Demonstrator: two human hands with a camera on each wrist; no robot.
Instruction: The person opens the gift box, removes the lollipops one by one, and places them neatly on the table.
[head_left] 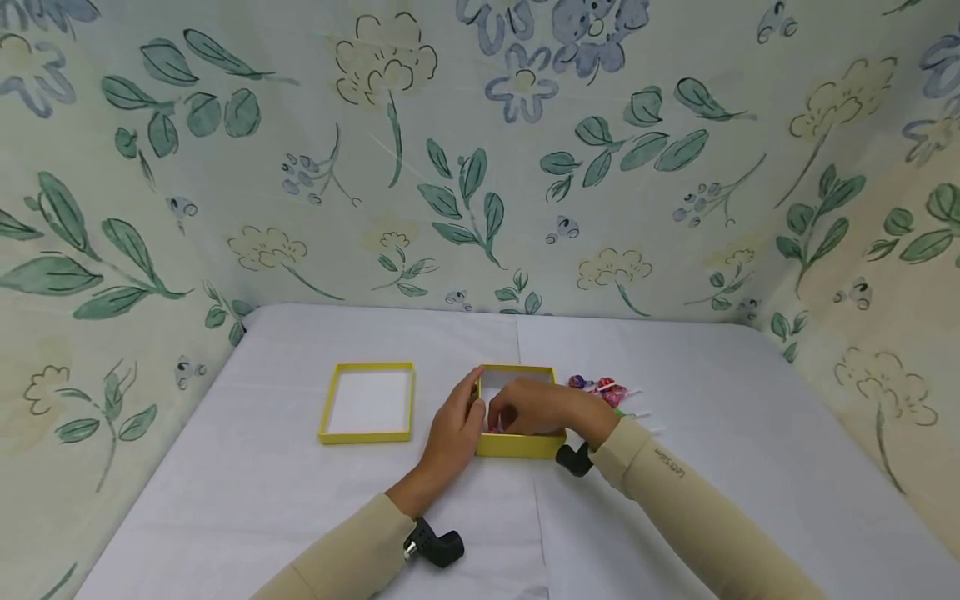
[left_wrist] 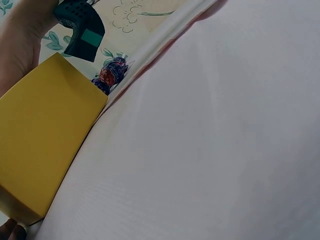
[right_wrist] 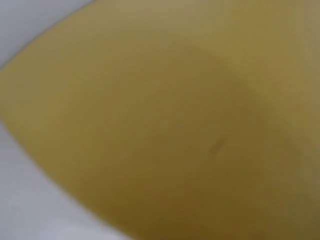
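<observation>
A yellow box with a pale inside stands on the white-covered table. My left hand rests along its left wall, fingers extended toward the far corner and thumb by the near rim. My right hand reaches over the right wall into the box, its fingers bent down. A lollipop with a reddish wrapper shows at the right fingertips, mostly hidden by the hand and near wall. Several wrapped lollipops lie just right of the box. The yellow box wall fills most of the right wrist view, blurred.
A shallow yellow-rimmed lid lies left of the box, its white inside facing up. White cloth covers the table. Behind and beside it hangs floral fabric. A black wrist camera sits on each arm.
</observation>
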